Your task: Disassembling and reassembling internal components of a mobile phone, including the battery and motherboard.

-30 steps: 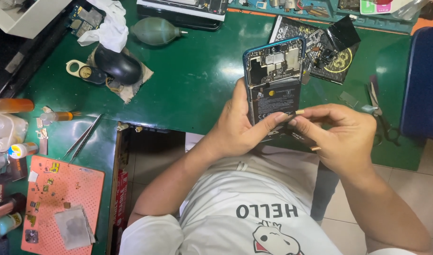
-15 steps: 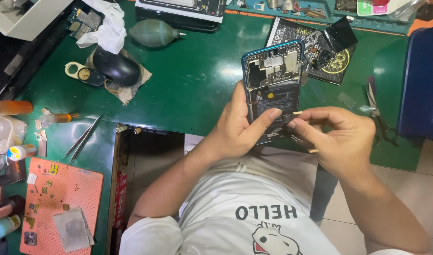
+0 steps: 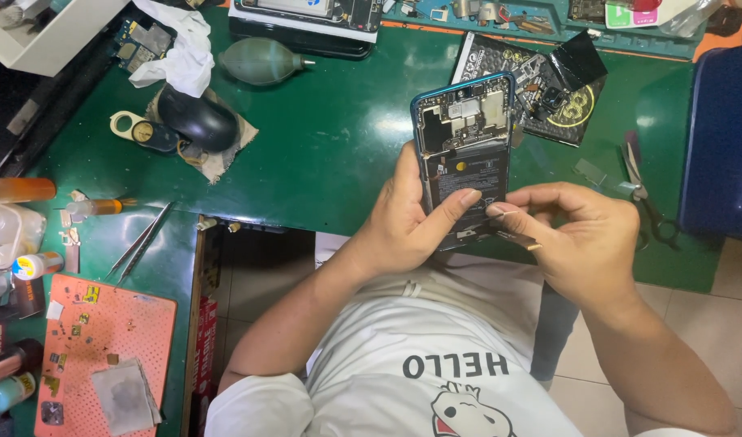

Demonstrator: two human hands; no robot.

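Note:
My left hand (image 3: pixel 410 222) grips an opened smartphone (image 3: pixel 463 146) with a blue frame, its back cover off so the circuit board and black battery show. The left thumb lies across the battery's lower part. My right hand (image 3: pixel 577 235) is at the phone's lower right corner, fingers pinched on a thin yellowish tool (image 3: pixel 518 239) that touches the phone's bottom edge. Both hands hover above the near edge of the green bench mat (image 3: pixel 330 154).
Tweezers (image 3: pixel 142 241), a grey air blower (image 3: pixel 261 61), a black mouse-shaped object (image 3: pixel 197 120) on a rag, and an orange work mat (image 3: pixel 104 348) lie to the left. A black patterned pad (image 3: pixel 533 81) with parts sits behind the phone. Scissors (image 3: pixel 642 190) and a blue chair (image 3: pixel 723 137) are at the right.
My hands and the phone have stayed in nearly the same place. The left thumb has slid further across the battery toward the right fingers.

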